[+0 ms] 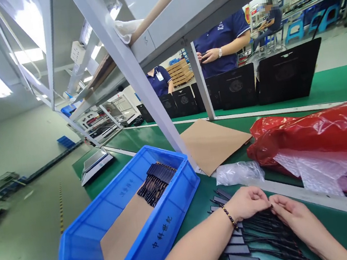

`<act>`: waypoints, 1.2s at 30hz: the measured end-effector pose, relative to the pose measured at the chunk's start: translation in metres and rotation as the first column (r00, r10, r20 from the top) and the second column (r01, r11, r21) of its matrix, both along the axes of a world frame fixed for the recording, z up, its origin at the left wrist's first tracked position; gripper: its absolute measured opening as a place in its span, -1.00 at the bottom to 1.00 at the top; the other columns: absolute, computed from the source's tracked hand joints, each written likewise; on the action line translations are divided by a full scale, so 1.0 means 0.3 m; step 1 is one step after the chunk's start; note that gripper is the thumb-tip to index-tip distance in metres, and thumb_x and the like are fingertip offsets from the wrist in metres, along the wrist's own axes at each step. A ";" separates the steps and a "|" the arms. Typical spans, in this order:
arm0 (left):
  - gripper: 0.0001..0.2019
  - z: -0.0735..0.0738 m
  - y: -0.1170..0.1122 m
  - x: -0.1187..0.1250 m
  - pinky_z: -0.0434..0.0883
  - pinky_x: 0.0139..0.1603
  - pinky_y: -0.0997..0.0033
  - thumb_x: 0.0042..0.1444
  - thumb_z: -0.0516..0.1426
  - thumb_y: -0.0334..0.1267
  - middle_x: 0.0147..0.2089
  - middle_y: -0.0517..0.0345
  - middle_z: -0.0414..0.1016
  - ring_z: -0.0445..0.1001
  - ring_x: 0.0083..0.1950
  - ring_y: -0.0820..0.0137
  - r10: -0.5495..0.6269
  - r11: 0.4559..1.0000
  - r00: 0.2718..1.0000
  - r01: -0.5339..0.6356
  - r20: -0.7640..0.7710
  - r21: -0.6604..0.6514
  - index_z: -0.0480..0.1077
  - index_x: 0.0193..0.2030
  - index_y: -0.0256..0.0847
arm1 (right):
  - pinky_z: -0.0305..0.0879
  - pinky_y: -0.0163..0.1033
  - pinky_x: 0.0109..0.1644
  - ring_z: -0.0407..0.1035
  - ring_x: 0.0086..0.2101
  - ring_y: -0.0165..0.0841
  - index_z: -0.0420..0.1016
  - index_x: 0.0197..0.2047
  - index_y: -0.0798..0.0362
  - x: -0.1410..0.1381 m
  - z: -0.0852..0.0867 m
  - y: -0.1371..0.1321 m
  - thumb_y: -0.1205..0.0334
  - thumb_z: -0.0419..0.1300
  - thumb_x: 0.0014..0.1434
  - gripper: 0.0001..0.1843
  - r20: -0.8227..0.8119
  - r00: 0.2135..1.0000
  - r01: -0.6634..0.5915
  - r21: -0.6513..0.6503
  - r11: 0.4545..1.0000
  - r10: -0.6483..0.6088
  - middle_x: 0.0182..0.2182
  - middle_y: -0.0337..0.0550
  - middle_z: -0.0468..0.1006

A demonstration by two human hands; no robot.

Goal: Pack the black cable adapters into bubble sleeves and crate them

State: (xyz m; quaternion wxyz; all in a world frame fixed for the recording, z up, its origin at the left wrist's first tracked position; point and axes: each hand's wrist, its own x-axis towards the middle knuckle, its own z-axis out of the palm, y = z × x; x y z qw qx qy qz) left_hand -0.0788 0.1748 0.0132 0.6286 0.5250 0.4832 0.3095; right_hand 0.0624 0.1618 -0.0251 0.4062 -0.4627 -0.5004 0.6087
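Both of my hands meet over a row of black cables point(268, 237) with flat rectangular black ends, laid side by side on the green bench. My left hand point(248, 202), wearing a dark beaded bracelet, is closed with its fingers curled and pinched. Fingertip to fingertip with it is my right hand point(292, 212), also closed in a pinch. A small dark bit shows between the fingertips, seemingly the end of one black cable; most of it is hidden. To the left stands a blue bin point(106, 205) holding a bundle of similar black cables point(158, 182) on cardboard.
A clear plastic bag point(239, 173), a brown cardboard sheet point(213, 143) and red plastic wrapping point(323, 129) lie beyond my hands. A grey shelf post point(143, 82) rises behind the bin. Black flat boxes point(237, 88) stand across the bench, with co-workers behind. A scale point(96, 162) sits left.
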 end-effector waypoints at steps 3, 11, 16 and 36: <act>-0.83 0.009 0.001 0.003 -0.05 -0.59 0.54 -0.18 0.16 -0.20 -0.70 0.39 0.15 0.03 -0.64 0.63 0.019 1.000 1.000 -0.019 -0.004 0.009 0.35 -0.47 -0.27 | 0.12 -0.35 -0.55 0.19 -0.59 -0.42 0.35 -0.55 0.04 0.005 -0.022 0.008 -0.15 0.20 -0.23 -0.61 0.018 0.983 0.179 0.052 0.982 -0.180 -0.64 -0.25 0.34; -0.79 -0.019 -0.013 0.018 0.21 -0.41 0.53 -0.15 0.21 -0.20 -0.53 0.29 0.30 0.21 -0.50 0.58 0.016 0.995 0.991 -0.002 -0.131 0.102 0.39 -0.40 -0.28 | 0.26 -0.32 -0.40 0.36 -0.47 -0.32 0.42 -0.48 0.03 0.029 -0.034 0.012 -0.13 0.16 -0.21 -0.62 0.184 0.892 0.384 0.173 0.907 -0.413 -0.52 -0.18 0.49; -0.71 0.018 -0.025 0.003 0.33 -0.26 0.50 0.01 0.11 -0.21 -0.28 0.11 0.48 0.39 -0.31 0.47 -0.017 0.924 0.898 0.182 -0.440 0.335 0.37 -0.12 -0.27 | 0.27 -0.32 -0.41 0.35 -0.50 -0.33 0.40 -0.46 0.03 0.032 0.028 -0.013 -0.14 0.12 -0.16 -0.61 0.183 0.855 0.432 0.269 0.861 -0.486 -0.54 -0.17 0.49; -0.59 0.052 -0.130 -0.186 0.01 0.14 0.00 0.11 -0.11 -0.04 -0.10 -0.07 0.42 0.31 0.00 0.13 0.286 0.780 0.368 0.447 -0.885 0.438 0.35 -0.06 -0.22 | 0.00 0.26 0.00 -0.06 0.11 0.14 0.21 0.11 -0.10 0.373 0.022 -0.313 -0.11 -0.05 0.02 -0.41 0.771 -0.103 0.137 0.637 0.759 -0.629 0.13 0.01 0.13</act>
